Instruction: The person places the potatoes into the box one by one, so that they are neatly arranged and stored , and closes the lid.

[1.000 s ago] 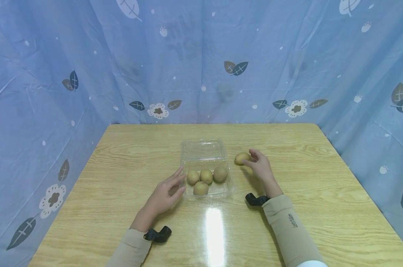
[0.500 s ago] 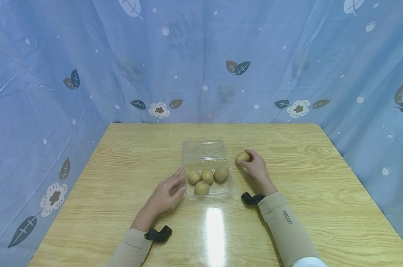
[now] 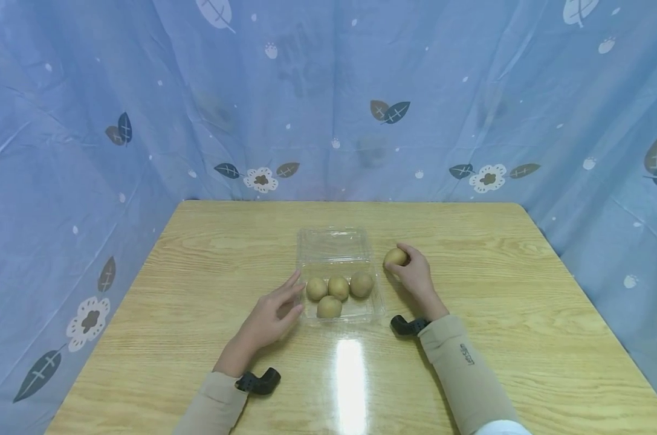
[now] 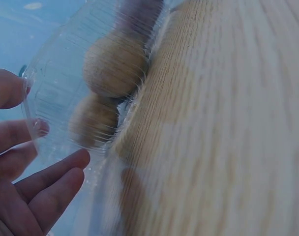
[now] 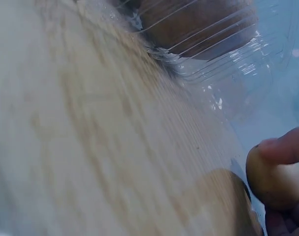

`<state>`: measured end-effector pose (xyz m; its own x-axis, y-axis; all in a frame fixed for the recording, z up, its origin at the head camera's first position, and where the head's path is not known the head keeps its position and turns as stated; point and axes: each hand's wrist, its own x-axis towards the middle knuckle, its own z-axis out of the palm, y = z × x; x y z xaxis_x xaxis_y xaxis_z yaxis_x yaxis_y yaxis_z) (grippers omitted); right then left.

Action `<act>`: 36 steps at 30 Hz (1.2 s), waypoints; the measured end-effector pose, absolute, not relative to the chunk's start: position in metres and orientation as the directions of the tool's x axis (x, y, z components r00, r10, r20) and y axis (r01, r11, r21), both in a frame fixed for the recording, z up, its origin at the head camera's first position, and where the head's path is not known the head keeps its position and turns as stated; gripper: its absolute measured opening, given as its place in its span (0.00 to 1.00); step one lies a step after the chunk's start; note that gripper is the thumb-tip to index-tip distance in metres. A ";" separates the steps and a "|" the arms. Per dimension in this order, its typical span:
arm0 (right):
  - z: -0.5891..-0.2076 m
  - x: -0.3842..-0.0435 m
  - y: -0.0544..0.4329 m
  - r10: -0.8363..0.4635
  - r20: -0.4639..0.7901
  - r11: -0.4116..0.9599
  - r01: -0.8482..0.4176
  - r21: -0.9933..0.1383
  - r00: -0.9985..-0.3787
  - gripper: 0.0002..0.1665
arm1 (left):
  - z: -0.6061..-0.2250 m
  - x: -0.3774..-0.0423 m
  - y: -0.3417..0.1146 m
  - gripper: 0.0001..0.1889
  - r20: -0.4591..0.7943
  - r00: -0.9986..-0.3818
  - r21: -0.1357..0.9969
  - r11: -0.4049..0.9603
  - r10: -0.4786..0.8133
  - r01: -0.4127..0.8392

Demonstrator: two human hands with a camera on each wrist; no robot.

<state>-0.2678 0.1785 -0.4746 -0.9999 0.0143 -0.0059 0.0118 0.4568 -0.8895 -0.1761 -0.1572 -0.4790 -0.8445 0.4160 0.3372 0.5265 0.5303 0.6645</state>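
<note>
A clear plastic clamshell box stands with its lid folded back, away from me. Several tan, egg-shaped kiwis lie inside, toward its front and left. My left hand is at the box's left side, its fingers fairly straight and spread. In the left wrist view, its fingertips touch the ribbed plastic around the rim. Right of the box, my right hand pinches one loose kiwi between thumb and fingers. That kiwi is low over the wood, partly covered by the hand.
The light wooden table has a bright light reflection in front of the box. Blue curtain with leaf and flower prints hangs behind and at both sides. A black wrist camera sticks out from each wrist.
My right hand has moved slightly left and closed its thumb and fingers around the loose kiwi. My left hand and the box have stayed in place.
</note>
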 end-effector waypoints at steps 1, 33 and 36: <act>-0.475 -0.267 0.179 0.019 -0.006 0.449 0.014 -0.893 -1.000 0.38 | -0.479 -0.176 -0.157 0.24 0.337 -0.845 0.665 0.530 0.416 0.526; -0.437 -0.239 0.167 -0.169 0.254 0.180 -0.283 -0.942 -0.952 0.34 | -0.478 -0.175 -0.157 0.24 0.332 -0.846 0.674 0.523 0.417 0.522; -0.435 -0.238 0.165 -0.213 0.259 0.189 -0.300 -0.935 -0.942 0.34 | -0.478 -0.175 -0.157 0.24 0.335 -0.845 0.674 0.521 0.418 0.524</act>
